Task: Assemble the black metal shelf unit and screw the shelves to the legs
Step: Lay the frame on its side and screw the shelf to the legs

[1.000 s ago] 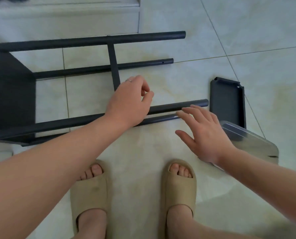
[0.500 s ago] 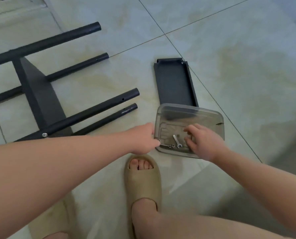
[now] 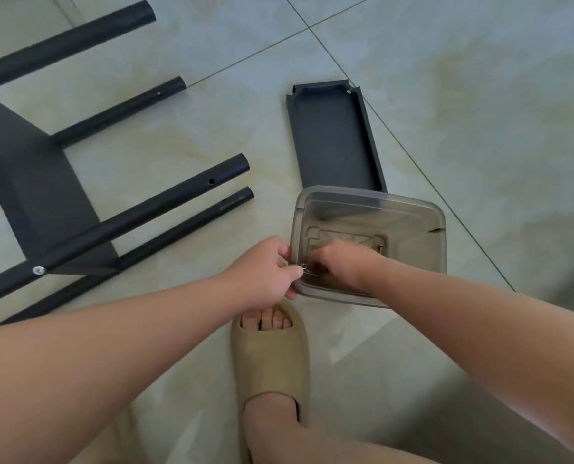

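Your left hand [image 3: 265, 271] pinches the near rim of the bin [image 3: 412, 207]; your right hand [image 3: 344, 264] dips inside, fingers curled, their catch impossible to tell. The shelf unit [image 3: 34, 182] lies on its side at left, a loose shelf [image 3: 332, 139] flat behind the bin.

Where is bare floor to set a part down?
Free: tile right of the clear plastic bin and flat black metal shelf; tile between shelf and black tubular legs. Crowded: bin's near corner, with left hand, right hand, beige slipper.

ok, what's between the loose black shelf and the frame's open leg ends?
Nothing but bare tile floor between loose shelf and leg ends, per head view.
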`<state>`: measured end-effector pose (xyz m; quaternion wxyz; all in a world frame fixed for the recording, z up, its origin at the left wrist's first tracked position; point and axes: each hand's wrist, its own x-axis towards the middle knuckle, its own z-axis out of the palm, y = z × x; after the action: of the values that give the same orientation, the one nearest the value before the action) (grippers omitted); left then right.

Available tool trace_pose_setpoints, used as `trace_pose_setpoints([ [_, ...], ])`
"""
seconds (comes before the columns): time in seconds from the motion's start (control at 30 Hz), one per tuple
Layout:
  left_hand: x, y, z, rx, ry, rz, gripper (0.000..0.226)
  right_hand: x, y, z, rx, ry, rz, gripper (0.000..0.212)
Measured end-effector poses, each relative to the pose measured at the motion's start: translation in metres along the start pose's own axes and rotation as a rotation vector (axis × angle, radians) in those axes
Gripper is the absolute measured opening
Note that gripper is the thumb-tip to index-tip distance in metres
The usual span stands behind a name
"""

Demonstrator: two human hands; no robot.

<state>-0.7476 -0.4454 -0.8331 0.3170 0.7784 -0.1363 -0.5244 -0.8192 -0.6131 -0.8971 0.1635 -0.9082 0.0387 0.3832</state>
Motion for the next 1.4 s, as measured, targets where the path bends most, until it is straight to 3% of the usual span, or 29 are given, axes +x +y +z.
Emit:
trace_pose_setpoints([
  [0.5, -0.002, -0.001, 0.0, -0.019, -0.021, -0.017, 0.01, -0.002, 0.0, 0.009, -0.07, -0.003, 0.118, 0.021],
  [0.7, -0.014, -0.006, -0.021, -0.027, 0.054, -0.097, 0.025, -0.041, -0.013, -0.017, 0.29, 0.315, 0.116, 0.007],
  [0.83, -0.029, -0.004, -0.056, -0.272, 0.116, -0.183, 0.034, -0.068, -0.05, -0.052, 0.419, 0.534, -0.01, 0.015],
  [0.97, -0.052, -0.002, -0.093, -0.692, 0.015, -0.241, 0.051, -0.078, -0.11, -0.094, 0.467, 0.685, -0.192, 0.008],
  [1.13, -0.081, -0.014, -0.139, -0.9, -0.126, -0.186, 0.07, -0.073, -0.18, -0.129, 0.41, 0.686, -0.321, 0.008],
  [1.2, -0.091, -0.025, -0.159, -0.917, -0.113, -0.186, 0.064, -0.068, -0.202, -0.136, 0.421, 0.695, -0.336, 0.005],
  [1.3, -0.103, -0.048, -0.189, -0.939, -0.031, -0.218, 0.035, -0.053, -0.229, -0.141, 0.415, 0.688, -0.336, 0.007],
  [1.4, -0.112, -0.076, -0.22, -0.971, 0.067, -0.19, 0.023, -0.025, -0.251, -0.141, 0.317, 0.595, -0.354, 0.009],
])
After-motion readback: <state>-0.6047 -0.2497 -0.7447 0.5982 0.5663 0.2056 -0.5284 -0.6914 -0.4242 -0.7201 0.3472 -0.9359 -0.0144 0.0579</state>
